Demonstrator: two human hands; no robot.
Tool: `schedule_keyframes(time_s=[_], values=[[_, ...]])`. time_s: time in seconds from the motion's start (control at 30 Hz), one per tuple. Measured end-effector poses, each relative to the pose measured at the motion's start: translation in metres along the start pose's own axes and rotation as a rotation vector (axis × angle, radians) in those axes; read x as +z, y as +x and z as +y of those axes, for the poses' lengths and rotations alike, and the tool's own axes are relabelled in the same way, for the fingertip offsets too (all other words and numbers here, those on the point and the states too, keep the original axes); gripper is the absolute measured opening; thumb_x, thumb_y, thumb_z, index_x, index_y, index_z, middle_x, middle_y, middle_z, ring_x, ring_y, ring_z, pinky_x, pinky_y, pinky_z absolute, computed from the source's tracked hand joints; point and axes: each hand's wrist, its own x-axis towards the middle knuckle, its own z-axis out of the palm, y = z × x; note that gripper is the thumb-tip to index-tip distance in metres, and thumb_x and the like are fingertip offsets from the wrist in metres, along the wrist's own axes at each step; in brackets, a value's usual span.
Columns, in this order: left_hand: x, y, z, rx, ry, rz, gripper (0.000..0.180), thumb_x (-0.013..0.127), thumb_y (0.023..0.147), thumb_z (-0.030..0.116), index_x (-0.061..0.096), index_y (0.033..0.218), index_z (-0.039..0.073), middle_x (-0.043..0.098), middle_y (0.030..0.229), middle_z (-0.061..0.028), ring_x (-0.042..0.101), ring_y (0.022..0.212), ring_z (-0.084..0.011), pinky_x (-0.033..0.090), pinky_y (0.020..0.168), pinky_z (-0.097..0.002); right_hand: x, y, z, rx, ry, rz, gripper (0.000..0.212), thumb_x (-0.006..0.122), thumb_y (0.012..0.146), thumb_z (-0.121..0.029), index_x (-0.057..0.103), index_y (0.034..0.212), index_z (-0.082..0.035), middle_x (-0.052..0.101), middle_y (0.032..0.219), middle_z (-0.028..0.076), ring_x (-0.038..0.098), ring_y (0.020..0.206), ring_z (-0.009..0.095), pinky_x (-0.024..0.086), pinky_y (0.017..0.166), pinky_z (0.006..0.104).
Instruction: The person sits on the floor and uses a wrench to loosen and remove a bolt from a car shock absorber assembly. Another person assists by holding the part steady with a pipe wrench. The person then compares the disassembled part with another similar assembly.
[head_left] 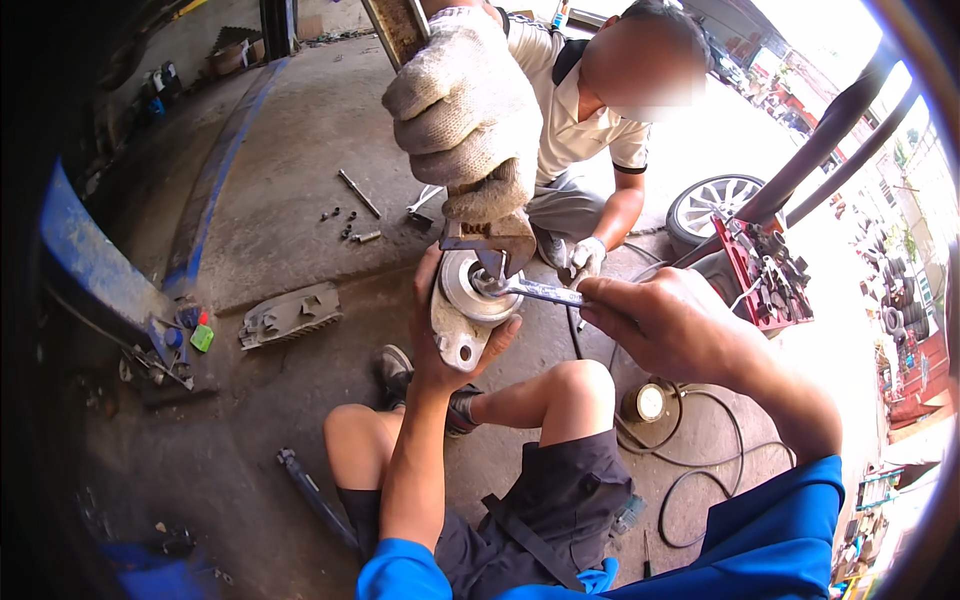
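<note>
two bare hands, both mine, at one silver metal mount (472, 309), which is held up in front of me. left hand (434, 368): fingers clamped on the mount, curled round its left edge, thumb along its lower right side. right hand (655, 315): fingers closed together on the handle of a wrench (548, 291), to the right of the mount. the wrench head lies at the mount's centre; how it is seated i cannot tell.

directly above the mount: a co-worker's gloved hand (470, 115), curled tight over a dark metal tool (515, 240), whose lower end overlaps the mount's upper edge. the co-worker's other gloved hand (586, 258) is right of and beyond the mount, past the wrench.

floor (300, 385) items, placed from the mount: flat grey part (290, 316) to the left; small sockets (347, 231) and a thin rod (359, 194) beyond it, leftward; wheel (715, 205) and red tool tray (735, 258) well to the right; round pale-faced object (649, 402) nearer me, rightward; dark tube (316, 497) nearer me, leftward.
</note>
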Motion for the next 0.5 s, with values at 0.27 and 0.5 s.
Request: schedule_keyframes(time_s=[0.27,0.5], values=[[0.001,-0.002,-0.004,0.029,0.011,0.018,0.1,0.088,0.074,0.028,0.027,0.147,-0.004,0.057,0.128,-0.0203,0.059,0.116,-0.0289,0.046,0.101,-0.0407,-0.005,0.0,0.002,-0.005,0.04,-0.037,0.025,0.063,0.096,-0.022,0.07,0.113,-0.004,0.063,0.068,0.021,0.066,0.063,0.036,0.052,0.059,0.0432],[-0.001,-0.009,-0.007,-0.065,-0.087,0.024,0.103,0.089,0.073,0.031,0.027,0.147,-0.004,0.056,0.129,-0.0203,0.059,0.116,-0.0279,0.046,0.101,-0.0404,-0.008,-0.003,-0.008,0.032,0.135,-0.108,0.026,0.062,0.097,-0.019,0.067,0.115,-0.001,0.063,0.07,0.021,0.066,0.063,0.036,0.052,0.061,0.0424]])
